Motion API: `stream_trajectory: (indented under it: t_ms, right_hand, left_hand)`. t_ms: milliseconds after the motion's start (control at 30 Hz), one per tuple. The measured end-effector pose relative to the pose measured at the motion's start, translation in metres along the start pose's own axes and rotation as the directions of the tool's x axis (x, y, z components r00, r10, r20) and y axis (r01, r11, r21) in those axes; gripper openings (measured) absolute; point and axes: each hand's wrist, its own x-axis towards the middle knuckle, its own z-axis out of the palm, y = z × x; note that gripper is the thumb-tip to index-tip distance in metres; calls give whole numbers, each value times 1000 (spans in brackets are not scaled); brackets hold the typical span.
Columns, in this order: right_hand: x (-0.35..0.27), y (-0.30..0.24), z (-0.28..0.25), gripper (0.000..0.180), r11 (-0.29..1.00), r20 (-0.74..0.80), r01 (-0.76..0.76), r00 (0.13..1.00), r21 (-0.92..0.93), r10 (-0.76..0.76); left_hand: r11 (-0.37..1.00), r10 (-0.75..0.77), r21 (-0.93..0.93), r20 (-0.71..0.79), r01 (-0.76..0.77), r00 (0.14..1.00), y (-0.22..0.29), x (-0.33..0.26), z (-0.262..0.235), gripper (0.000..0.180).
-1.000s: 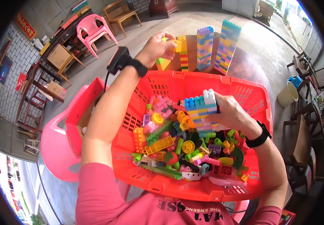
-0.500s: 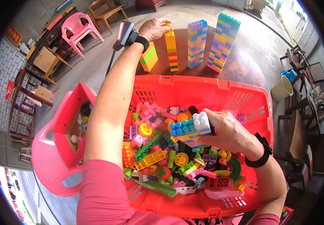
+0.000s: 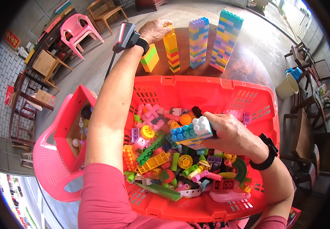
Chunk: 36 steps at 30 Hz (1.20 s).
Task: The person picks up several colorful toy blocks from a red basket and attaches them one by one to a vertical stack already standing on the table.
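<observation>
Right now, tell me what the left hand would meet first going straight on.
The red-and-yellow tower: the left hand seems to have its fingers at the top. Past it, perhaps the lilac-blue tower, though depth is unclear.

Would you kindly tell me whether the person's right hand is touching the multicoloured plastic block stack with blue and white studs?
Touching: the head view shows the right hand gripping the block stack at its white-studded end.

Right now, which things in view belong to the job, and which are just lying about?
In use, it seems:
left hand, at the top of the yellow-topped tower
right hand, gripping a block stack
two pastel towers
red basket of loose blocks

Lying about:
far pink chair
wooden chair beside it
beige bucket
</observation>
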Motion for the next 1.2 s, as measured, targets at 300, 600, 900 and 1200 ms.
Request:
stream_trajectory:
  t_ms: [300,600,900,1200]
  right_hand:
    - [-3,-1,-1,54,1000,20,28,999,-5,-27]
    - [-4,0,1,38,1000,5,17,1000,-15,-17]
    - [-4,3,4,48,998,25,21,999,-60,-20]
    - [-5,3,4,46,998,17,35,999,-54,-35]
  left_hand:
    - [987,-88,129,-35,91,996,19,-10,-6,46]
    - [997,-28,76,-83,34,996,15,-9,2,38]
    - [989,-51,139,19,48,999,23,-3,-1,36]
    - [999,-4,-48,14,5,1000,15,-14,7,50]
